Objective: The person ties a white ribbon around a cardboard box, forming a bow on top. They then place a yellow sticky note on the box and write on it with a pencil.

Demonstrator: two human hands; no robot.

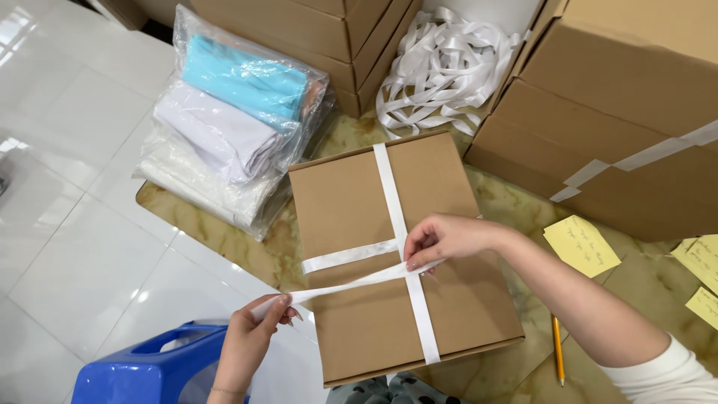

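Cardboard box (374, 299): brown, flat and squarish, lid closed, lying on the marbled floor (508, 202) at centre frame. White ribbon (394, 202) crossed over its lid, one band running lengthwise, one across.

Right hand (441, 239): over the crossing of the bands, thumb and fingertips pinched on the ribbon there.

Left hand (254, 329): off the box's near left corner, fingers pinched on the free ribbon end, which runs taut from the crossing.

Plastic bag (232, 120): clear, left of the box, holding folded fabric in turquoise, white and cream.

Loose ribbon heap (441, 71): white, tangled, just behind the box.

Large carton (621, 127): brown, right of the box, with a strip of pale tape at its edge. Further brown cartons (314, 30) stacked at top centre.

Yellow paper notes (581, 245): on the floor at right, handwritten, several pieces apart.

Pencil (558, 348): yellow, lying on the floor beside the right forearm.

Blue plastic stool (142, 366): bottom left, on white tiles.
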